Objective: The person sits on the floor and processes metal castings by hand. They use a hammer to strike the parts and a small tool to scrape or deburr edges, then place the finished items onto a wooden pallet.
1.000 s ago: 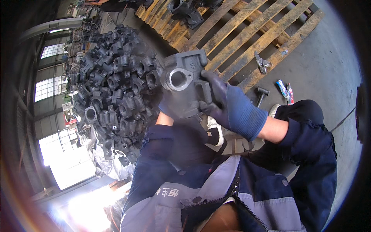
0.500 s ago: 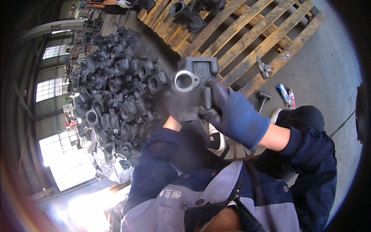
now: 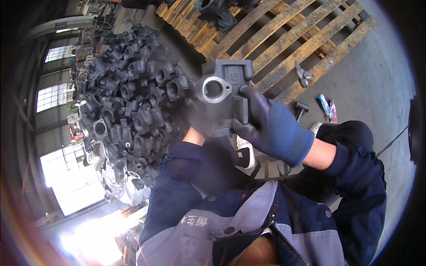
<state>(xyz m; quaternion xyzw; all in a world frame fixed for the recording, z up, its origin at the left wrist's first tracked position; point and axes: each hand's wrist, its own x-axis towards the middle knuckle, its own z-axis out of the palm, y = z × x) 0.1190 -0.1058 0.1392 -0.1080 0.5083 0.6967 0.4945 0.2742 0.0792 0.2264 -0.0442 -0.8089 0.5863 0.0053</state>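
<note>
A dark grey metal casting (image 3: 228, 113) is held up in front of my chest. A bright machined flange with a round bore and a small bolt hole faces me. My right hand (image 3: 270, 122), in a blue knit glove with a dark coated palm, grips its right side, thumb at the lower edge. My left hand (image 3: 200, 116), in a dark glove, holds the casting's left side; a hazy blur hides most of its fingers. Left of it rises a big heap of similar dark castings (image 3: 128, 95).
A wooden pallet (image 3: 284, 53) lies beyond, with a few castings (image 3: 217, 15) at its far left. A hammer (image 3: 301, 110), a blue tube (image 3: 324, 104) and a red-and-white tube (image 3: 333, 111) lie on the floor at right. White sacking (image 3: 126, 191) shows under the heap.
The casting has tilted slightly in my hands, its flange shifting a little right. My right hand has moved slightly right with it. A gloved hand of another person at the top left has left view.
</note>
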